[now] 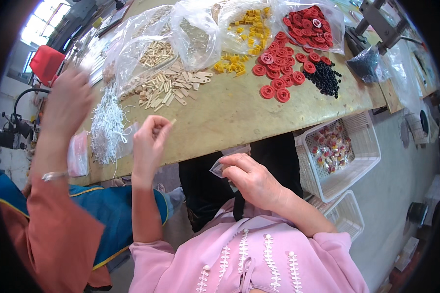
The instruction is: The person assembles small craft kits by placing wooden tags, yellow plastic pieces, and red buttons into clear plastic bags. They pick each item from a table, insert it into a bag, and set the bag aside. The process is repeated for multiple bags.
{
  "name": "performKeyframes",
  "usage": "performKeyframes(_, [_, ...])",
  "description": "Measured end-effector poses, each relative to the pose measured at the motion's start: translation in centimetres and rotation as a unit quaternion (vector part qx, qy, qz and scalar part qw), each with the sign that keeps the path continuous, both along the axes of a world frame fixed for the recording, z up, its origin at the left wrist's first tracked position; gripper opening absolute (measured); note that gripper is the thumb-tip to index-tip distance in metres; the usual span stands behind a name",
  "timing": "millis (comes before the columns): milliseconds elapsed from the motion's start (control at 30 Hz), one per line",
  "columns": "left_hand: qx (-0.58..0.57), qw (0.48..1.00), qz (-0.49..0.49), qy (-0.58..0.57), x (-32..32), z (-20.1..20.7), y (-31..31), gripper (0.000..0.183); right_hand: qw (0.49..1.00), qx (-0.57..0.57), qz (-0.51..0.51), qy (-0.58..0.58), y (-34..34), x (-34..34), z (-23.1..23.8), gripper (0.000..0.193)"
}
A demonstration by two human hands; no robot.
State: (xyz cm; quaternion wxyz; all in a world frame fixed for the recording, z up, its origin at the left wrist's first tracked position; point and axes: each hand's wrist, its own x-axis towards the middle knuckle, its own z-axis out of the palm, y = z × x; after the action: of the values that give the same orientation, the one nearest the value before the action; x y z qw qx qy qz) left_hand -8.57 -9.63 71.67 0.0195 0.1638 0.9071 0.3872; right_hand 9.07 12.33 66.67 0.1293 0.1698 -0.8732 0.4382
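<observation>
My left hand (150, 144) is closed in a pinch over the near edge of the table, with the pale tip of a small wooden stick (173, 121) showing past its fingertips. Just beyond it lies a loose pile of short wooden sticks and flat wooden strips with holes (168, 90). Above my lap, my right hand (254, 180) grips a small clear plastic bag (217, 169) by its edge. What the bag holds, if anything, I cannot make out. White strings (107, 124) lie bundled to the left of my left hand.
Across the table (215, 112) lie yellow plastic pieces (232, 64), red discs (278, 73) and black beads (325, 80), with open plastic bags behind. A white basket (371, 146) of small filled packets stands right. A co-worker's blurred hand (71, 100) reaches in at left.
</observation>
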Motion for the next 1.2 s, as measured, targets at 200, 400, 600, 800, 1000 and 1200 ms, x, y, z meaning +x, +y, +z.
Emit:
performKeyframes(200, [0.061, 0.967, -0.227, 0.096, 7.9, 2.0, 2.2, 0.014, 1.0, -0.011, -0.005, 0.016, -0.6, -0.6, 0.9, 0.021])
performKeyframes(400, [0.046, 0.956, -0.272, 0.097, 6.7, 2.1, 2.8, 0.012, 1.0, -0.001, -0.013, 0.009, -0.5, -0.4, 1.0, 0.021])
performKeyframes(600, [-0.058, 0.981, -0.075, 0.167, -4.4, -0.6, 1.4, 0.007, 1.0, 0.003, -0.01, -0.011, -0.4, 0.2, 0.3, 0.021])
performKeyframes(800, [-0.127, 0.976, -0.071, 0.161, -8.1, -2.2, 1.6, 0.011, 1.0, 0.007, -0.02, -0.013, 0.0, 0.4, -0.3, 0.021])
performKeyframes(1000, [-0.196, 0.973, -0.069, 0.102, -7.8, -1.0, 1.8, 0.011, 1.0, 0.011, -0.022, -0.018, 0.3, 0.7, -0.9, 0.022])
performKeyframes(1200, [-0.082, 0.976, -0.179, 0.089, -6.4, 0.5, 3.3, 0.013, 0.999, 0.008, -0.025, -0.019, 0.5, 0.7, -1.0, 0.021])
